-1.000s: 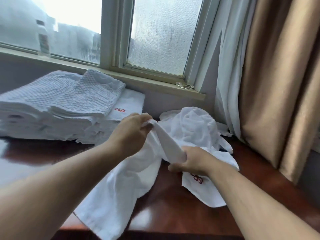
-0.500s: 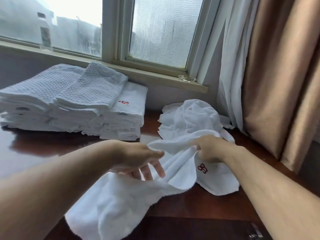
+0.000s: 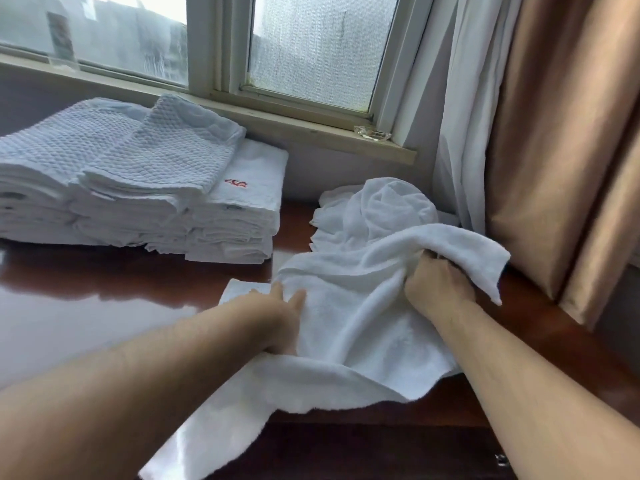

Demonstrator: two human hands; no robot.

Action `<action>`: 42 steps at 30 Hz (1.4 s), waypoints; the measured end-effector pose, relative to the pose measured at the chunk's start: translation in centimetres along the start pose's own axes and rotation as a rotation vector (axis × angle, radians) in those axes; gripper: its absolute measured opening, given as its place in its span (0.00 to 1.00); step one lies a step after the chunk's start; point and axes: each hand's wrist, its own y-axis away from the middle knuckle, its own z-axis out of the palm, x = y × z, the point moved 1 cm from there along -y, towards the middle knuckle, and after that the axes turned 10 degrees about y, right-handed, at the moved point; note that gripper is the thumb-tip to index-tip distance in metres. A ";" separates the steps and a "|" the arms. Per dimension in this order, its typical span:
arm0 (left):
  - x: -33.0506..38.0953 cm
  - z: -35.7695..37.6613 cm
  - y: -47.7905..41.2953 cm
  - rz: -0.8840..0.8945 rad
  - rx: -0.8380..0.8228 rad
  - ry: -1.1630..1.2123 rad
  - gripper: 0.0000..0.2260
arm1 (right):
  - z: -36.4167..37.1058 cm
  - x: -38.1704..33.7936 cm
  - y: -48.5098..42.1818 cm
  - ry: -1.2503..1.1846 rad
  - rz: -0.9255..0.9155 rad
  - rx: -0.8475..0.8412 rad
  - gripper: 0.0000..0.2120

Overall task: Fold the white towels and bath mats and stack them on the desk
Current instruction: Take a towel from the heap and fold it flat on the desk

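Two hands work one white towel (image 3: 349, 327), which lies rumpled across the near edge of the worktop (image 3: 86, 306), with a corner hanging off toward 7 o'clock. The left hand (image 3: 280, 320) is pushed into the cloth on the towel's 9 o'clock side. Its fingers (image 3: 277, 291) reach into a fold and the tips are hidden, so I cannot tell whether they pinch or only press. The right hand (image 3: 438, 289), at 3 o'clock, has its fingers clenched on a bunched handful, and a flap is draped over the knuckles.

The step in hand looks like opening the towel out before the first fold. It would go best if each hand traded its bunch for a true corner, drew the edge taut and laid the cloth flat. The overhanging corner should come up onto the wood first, or its weight may drag the fold crooked.

Just behind, at 12 o'clock, a heap (image 3: 381, 209) of loose white cloth waits unfolded, and the towel's far edge overlaps it. Keep the two apart when lifting. Farther off at 10 o'clock stands the folded stack (image 3: 138, 188); matching its footprint will keep the pile square.
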 end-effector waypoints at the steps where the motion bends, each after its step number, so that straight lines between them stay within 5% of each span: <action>1: -0.6 -0.2 -0.1 0.001 -0.012 -0.020 0.50 | 0.2 -0.5 0.2 -0.041 -0.154 0.037 0.27; 4: -2.3 -1.4 -0.1 0.067 0.004 -0.053 0.48 | 1.4 -1.5 1.1 -0.121 -0.432 0.023 0.36; 8: -4.8 -2.3 -0.8 0.055 0.041 0.090 0.48 | 1.9 -1.3 1.1 -0.225 -0.173 -0.125 0.41; 13: -6.8 -2.7 -1.3 -0.070 0.183 0.395 0.45 | 1.2 -0.5 -0.2 0.076 0.127 -0.156 0.37; 18: -7.8 -3.7 -1.8 -0.149 0.115 0.311 0.46 | 0.4 0.1 -0.3 0.128 0.250 -0.339 0.31; 22: -5.7 -4.2 -1.7 -0.157 0.184 0.261 0.38 | 0.7 0.1 2.1 0.158 0.075 -0.195 0.18; 27: -3.8 -2.0 -1.7 -0.088 0.254 0.161 0.50 | 0.6 -3.2 5.2 -0.330 -0.416 -0.078 0.22; 30: -5.0 -2.0 -1.3 -0.023 0.324 0.329 0.47 | -0.7 -6.1 5.9 -0.370 -0.564 0.018 0.27; 32: -6.4 -2.4 -1.1 -0.033 0.353 0.475 0.41 | -1.4 -8.1 6.3 -0.443 -0.574 -0.045 0.19; 34: -8.1 -2.8 -1.0 -0.084 0.343 0.577 0.36 | -1.3 -9.7 6.1 -0.482 -0.550 -0.169 0.23; 42: -13.2 -2.7 -0.8 -0.259 0.282 0.454 0.34 | -0.7 -9.1 6.0 -0.339 -0.512 -0.296 0.23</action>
